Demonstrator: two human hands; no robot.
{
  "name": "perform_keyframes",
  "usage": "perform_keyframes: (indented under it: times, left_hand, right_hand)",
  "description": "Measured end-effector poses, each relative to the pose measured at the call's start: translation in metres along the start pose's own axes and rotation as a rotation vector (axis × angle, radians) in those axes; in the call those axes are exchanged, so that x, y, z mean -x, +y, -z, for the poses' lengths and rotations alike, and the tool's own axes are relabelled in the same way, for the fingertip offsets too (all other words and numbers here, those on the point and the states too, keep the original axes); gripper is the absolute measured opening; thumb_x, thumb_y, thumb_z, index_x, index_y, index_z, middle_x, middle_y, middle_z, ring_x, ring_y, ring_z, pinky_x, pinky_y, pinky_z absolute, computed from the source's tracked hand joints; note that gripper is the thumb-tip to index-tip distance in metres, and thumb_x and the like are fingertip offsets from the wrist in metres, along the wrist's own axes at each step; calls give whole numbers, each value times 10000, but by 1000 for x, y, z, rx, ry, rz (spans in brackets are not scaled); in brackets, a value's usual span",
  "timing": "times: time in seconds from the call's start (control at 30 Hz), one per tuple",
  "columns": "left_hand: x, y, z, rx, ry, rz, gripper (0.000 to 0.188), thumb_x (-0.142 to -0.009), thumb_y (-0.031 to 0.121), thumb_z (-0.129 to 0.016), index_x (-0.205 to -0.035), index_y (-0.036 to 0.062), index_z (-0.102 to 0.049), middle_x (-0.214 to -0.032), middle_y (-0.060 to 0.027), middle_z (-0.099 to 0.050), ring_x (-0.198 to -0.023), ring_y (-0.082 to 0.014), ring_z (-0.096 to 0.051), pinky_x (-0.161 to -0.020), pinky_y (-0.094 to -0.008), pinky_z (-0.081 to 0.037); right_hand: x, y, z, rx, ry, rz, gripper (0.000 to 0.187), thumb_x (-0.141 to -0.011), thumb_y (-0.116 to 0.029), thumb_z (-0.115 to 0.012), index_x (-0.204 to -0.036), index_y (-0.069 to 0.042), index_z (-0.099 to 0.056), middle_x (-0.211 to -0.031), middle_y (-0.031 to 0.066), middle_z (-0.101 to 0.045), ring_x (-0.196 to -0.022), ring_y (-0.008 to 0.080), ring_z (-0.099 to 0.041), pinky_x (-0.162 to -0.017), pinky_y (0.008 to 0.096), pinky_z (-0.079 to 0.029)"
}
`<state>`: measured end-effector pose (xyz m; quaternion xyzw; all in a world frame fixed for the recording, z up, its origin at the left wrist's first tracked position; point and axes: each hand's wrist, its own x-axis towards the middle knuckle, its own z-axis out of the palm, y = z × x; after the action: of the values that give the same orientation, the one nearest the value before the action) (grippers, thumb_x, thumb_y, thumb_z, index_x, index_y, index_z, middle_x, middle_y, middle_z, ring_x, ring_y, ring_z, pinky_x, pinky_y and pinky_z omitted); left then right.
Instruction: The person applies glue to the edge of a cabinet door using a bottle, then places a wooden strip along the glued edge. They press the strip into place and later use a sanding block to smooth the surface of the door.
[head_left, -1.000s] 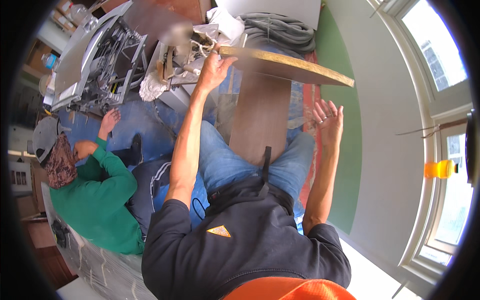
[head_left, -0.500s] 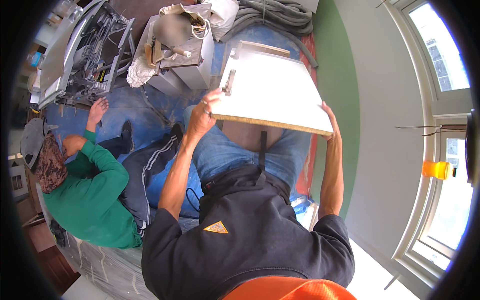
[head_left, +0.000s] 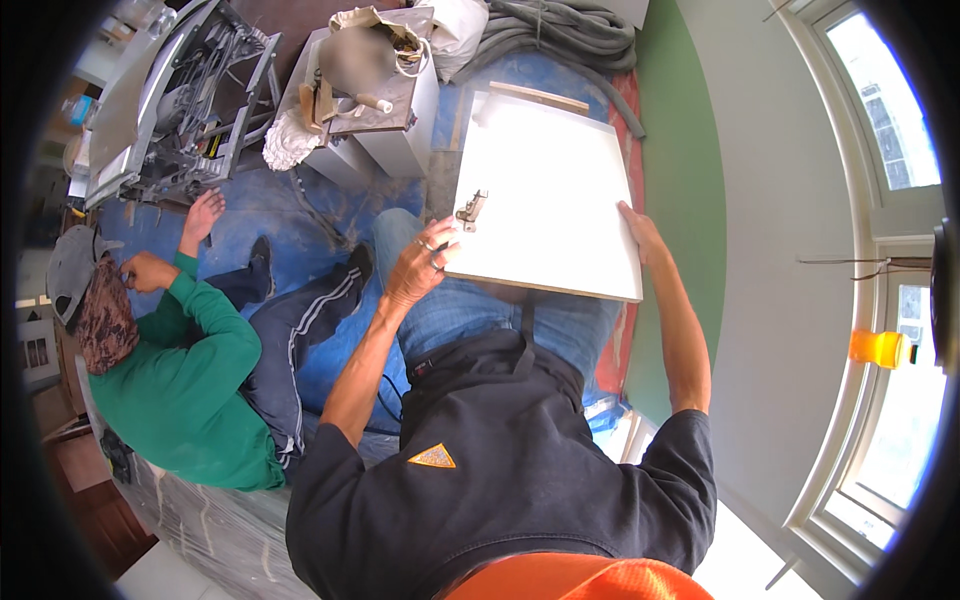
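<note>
A white cabinet door (head_left: 550, 200) lies across my thighs, its broad white face up. A metal hinge (head_left: 471, 211) sits near its left edge. My left hand (head_left: 422, 264) grips that edge close to the hinge, with rings showing on its fingers. On the opposite edge my right hand (head_left: 642, 232) holds the door, fingertips at the rim and the rest of the fingers hidden beneath. A thin brownish edge (head_left: 545, 289) faces me.
At my left sits a person in a green sweatshirt (head_left: 195, 400), one hand raised. Ahead are a low cabinet (head_left: 390, 150) with tools and a bag, a tile cutter-like metal machine (head_left: 205, 110), and coiled grey hose (head_left: 545, 40). A green and white wall (head_left: 690, 200) rises close on my right.
The door has come down and lies flatter, its near edge closer to me. My right hand now holds farther up the right edge; my left hand has moved slightly toward me.
</note>
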<state>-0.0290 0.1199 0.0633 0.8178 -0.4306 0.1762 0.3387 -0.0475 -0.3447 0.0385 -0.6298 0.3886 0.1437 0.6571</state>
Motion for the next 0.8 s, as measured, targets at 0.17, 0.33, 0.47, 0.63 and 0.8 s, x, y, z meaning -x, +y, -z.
perform_keyframes:
  times: [0.17,0.33,0.47,0.63,0.8]
  left_hand:
    - [5,-3,1,-30,-5,27,522,-655,-156,-712,-1091,116,-619,-1244,-36,-625,-1333,-286,-565,-1087,-440,-551]
    - [3,-14,-1,-48,-6,28,515,-662,-152,-716,-1090,118,-621,-1251,-29,-626,-1332,-280,-563,-1065,-418,-567]
    - [-8,-29,-8,-72,-1,24,517,-659,-150,-719,-1089,120,-621,-1247,-26,-630,-1325,-282,-567,-1053,-409,-572]
    - [-30,-64,-22,-88,9,13,542,-657,-147,-732,-1117,112,-612,-1253,-39,-632,-1322,-303,-567,-1051,-417,-564]
    - [-32,-95,-38,-97,-6,37,524,-677,-109,-758,-1132,112,-622,-1272,-44,-625,-1294,-306,-581,-1024,-417,-569]
  right_hand:
    - [2,14,-10,66,34,175,741,-976,-527,-661,-1272,151,-609,-1158,241,-705,-997,284,-704,-907,383,-549]
    - [-9,10,-15,103,42,235,741,-982,-528,-651,-1266,155,-607,-1137,233,-701,-990,251,-690,-888,359,-543]
    - [-27,-8,-17,103,38,320,739,-989,-528,-639,-1268,155,-598,-1113,216,-703,-988,238,-683,-869,347,-542]
    - [-64,-34,-25,119,25,288,736,-996,-528,-624,-1304,138,-578,-1130,217,-700,-987,243,-684,-880,349,-539]
    - [-91,-33,-40,190,128,375,704,-1000,-517,-617,-1317,112,-589,-1148,204,-697,-1005,257,-677,-912,369,-529]
